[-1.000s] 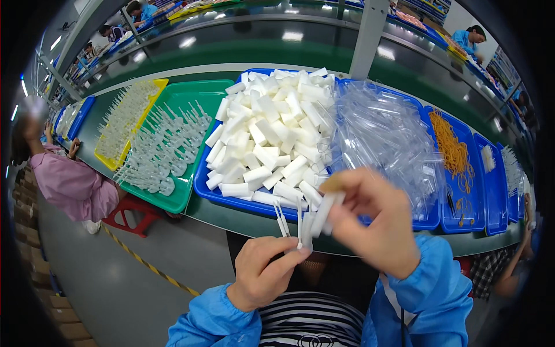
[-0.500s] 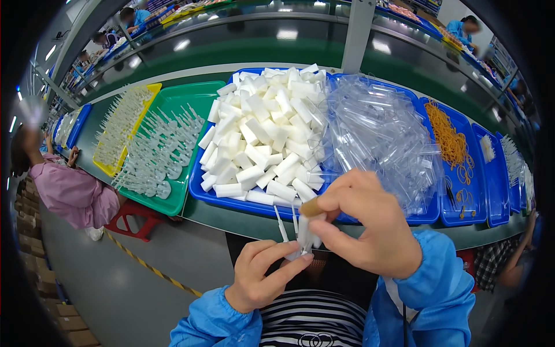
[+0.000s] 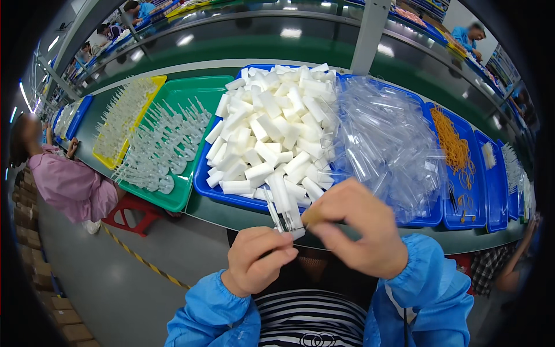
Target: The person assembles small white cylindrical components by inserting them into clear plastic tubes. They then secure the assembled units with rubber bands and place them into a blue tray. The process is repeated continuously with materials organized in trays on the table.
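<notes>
My left hand (image 3: 258, 258) pinches a small clear-white plastic piece (image 3: 298, 232) with thin rods (image 3: 272, 211) standing up from its base. White foam cylinders (image 3: 280, 194) stand upright beside the rods, above the base. Close by on the right, my right hand (image 3: 359, 228) has its thumb and index finger drawn together. A tan finger cot (image 3: 313, 215) covers the index fingertip, which lies next to the base's edge. Whether anything sits between those fingertips is hidden. Behind both hands, a blue tray (image 3: 234, 199) is heaped with white foam cylinders (image 3: 254, 130).
Clear plastic tubes or sleeves (image 3: 387, 144) fill a blue tray to the right, beside a tray of orange rubber bands (image 3: 451, 141). Left stand a green tray (image 3: 184, 196) of rodded plastic pieces and a yellow tray (image 3: 122, 156). A person in pink (image 3: 72, 185) sits far left.
The foam cylinders in front of my left hand now lean leftward over the tray's front edge. My right hand has moved down and slightly left, its fingertips now beside the base.
</notes>
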A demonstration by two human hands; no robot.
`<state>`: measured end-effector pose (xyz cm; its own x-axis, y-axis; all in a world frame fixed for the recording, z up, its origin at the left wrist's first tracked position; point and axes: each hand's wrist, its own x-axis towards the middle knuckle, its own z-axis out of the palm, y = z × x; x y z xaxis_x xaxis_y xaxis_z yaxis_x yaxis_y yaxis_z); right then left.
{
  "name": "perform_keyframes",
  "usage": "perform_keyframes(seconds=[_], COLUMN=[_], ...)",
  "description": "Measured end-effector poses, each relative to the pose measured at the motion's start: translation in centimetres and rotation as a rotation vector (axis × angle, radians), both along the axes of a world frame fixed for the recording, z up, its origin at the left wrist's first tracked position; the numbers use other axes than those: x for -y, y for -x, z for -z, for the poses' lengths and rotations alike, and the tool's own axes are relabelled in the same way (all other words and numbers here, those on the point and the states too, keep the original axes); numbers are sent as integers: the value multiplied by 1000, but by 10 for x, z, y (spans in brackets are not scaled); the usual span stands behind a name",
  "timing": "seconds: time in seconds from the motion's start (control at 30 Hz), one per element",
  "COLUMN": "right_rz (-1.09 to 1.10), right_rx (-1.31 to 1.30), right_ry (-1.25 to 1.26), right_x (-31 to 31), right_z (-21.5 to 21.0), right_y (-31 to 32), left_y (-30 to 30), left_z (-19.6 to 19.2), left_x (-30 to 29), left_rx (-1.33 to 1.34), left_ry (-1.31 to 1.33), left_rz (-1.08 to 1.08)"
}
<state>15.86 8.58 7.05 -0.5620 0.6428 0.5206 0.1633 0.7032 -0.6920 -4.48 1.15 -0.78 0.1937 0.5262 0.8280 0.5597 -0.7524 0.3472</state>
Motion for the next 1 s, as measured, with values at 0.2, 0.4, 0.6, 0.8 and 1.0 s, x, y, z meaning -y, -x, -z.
perform_keyframes(seconds=[0.2,0.4,0.6,0.8,1.0], right_rz=[53,-168,-143,-62,78], right_rx=[36,121,128,-148,143], right_ry=[213,451,604,651,225], right_x=[-11,-16,-2,17,-2], right_z=[-15,-9,-15,4,-14], right_y=[7,-1,-5,-5,7], left_y=[11,9,5,-4,8], left_z=[-11,-13,3,-6,0], left_x=[2,7,19,16,22], left_rx=[-198,-186,126,351,153], left_ry=[-89,-51,84,253,137], left_rz=[211,217,17,-37,-98])
